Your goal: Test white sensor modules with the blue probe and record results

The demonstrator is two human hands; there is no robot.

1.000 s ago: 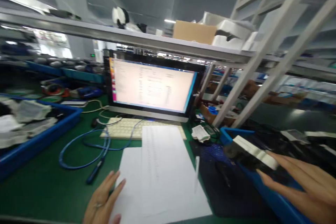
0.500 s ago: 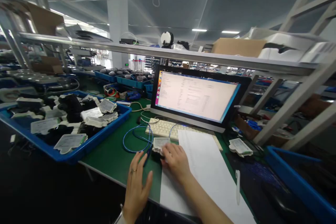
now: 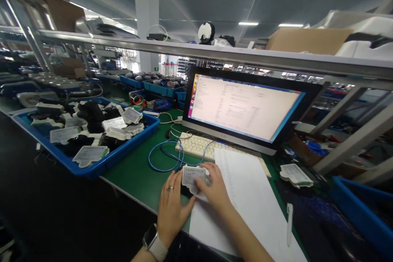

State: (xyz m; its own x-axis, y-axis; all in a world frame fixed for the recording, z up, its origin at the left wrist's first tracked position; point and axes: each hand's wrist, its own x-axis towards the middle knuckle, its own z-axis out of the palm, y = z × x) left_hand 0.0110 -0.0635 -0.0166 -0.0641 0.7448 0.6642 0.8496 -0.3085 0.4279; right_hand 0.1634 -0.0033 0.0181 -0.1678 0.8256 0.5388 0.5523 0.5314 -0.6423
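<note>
In the head view, a white plastic casing [image 3: 194,175] with a translucent lid and a black underside is between my two hands, over the table edge of the paper. My right hand [image 3: 215,186] grips its right side, thumb across the lid and fingers curled over the far edge. My left hand [image 3: 173,202], with a ring, lies along the casing's left side, fingers against it and thumb near its lower edge. A blue cable [image 3: 159,170] loops on the table just behind my left fingers; its end near the casing is hidden.
A blue tray [image 3: 123,147] heaped with similar casings stands at left. A monitor [image 3: 245,108] and keyboard [image 3: 196,144] are behind the hands. White paper [image 3: 245,196], a white pen [image 3: 289,225], another casing [image 3: 296,174] and a blue bin [image 3: 362,204] lie rightward. A shelf [image 3: 227,51] crosses above.
My left hand has moved forward from apart to the casing's side. My right thumb now lies over the lid, and the casing faces up more. The whole view has shifted slightly.
</note>
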